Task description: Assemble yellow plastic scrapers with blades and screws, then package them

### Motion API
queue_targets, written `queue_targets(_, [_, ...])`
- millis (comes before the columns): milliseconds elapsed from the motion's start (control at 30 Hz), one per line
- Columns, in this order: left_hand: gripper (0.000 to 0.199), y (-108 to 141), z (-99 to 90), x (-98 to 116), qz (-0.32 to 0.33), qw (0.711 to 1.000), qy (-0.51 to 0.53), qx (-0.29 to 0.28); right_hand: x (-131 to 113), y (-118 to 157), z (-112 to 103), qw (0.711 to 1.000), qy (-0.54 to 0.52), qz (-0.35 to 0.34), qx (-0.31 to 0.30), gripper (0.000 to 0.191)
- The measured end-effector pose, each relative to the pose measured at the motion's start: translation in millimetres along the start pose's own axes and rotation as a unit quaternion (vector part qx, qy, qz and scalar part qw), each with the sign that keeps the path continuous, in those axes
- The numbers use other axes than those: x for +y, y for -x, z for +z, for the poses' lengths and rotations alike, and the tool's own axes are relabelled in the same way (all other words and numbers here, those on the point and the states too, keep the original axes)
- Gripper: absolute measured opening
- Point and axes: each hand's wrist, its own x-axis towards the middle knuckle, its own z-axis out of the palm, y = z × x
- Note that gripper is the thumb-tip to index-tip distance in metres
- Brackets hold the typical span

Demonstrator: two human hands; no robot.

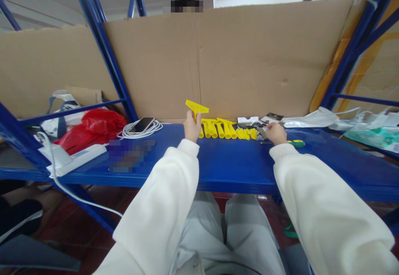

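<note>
My left hand [192, 127] is closed round the stem of a yellow T-shaped plastic scraper handle [197, 107], its wide end pointing up. To the right of that hand, a row of similar yellow handles [220, 129] lies on the blue shelf top, with smaller yellow plastic pieces [247, 134] beside them. My right hand [276, 133] is at the right end of the row, fingers pinched by a small greyish flat item that I cannot make out. A screwdriver with a green and yellow handle [296, 143] lies just right of this hand. Small dark packets [248, 120] lie behind.
A tall cardboard sheet [237, 63] closes off the back, with a person's head above it. On the left are a phone [142, 125] on a coiled white cable [127, 132], a white power strip [81, 160] and a red bag [98, 127]. White plastic bags [311, 119] lie right.
</note>
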Motion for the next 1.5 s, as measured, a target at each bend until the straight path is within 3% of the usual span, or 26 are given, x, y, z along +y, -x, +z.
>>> queue_targets(233, [0.01,-1,-3.2,3,-0.021,0.999,-0.029,-0.042,5,-4,5,1.0,-0.005,-0.005,0.005,0.035])
queue_targets(367, [0.02,1,-0.5,6,-0.028,0.984,-0.065,-0.165,6,-3,4,1.0,-0.007,-0.009,0.002,0.037])
queue_targets(467, [0.025,6,3.6,10,-0.024,0.954,-0.104,-0.279,4,-1,2,1.0,-0.003,-0.001,-0.003,0.039])
queue_targets(633, [0.024,14,9.2,15,-0.008,0.925,-0.157,-0.347,3,0,3,0.999,0.03,0.02,-0.009,0.041])
queue_targets(933, [0.016,16,11.6,12,0.02,0.911,-0.216,-0.349,8,-2,10,0.998,0.061,0.022,-0.014,0.054])
queue_targets(1233, [0.051,25,9.5,14,0.035,0.88,-0.24,-0.409,3,2,9,0.996,0.075,0.039,-0.017,0.055])
queue_targets(1500, [0.036,26,10.4,8,0.05,0.895,-0.229,-0.38,-5,13,-2,0.996,0.06,0.052,-0.041,0.061])
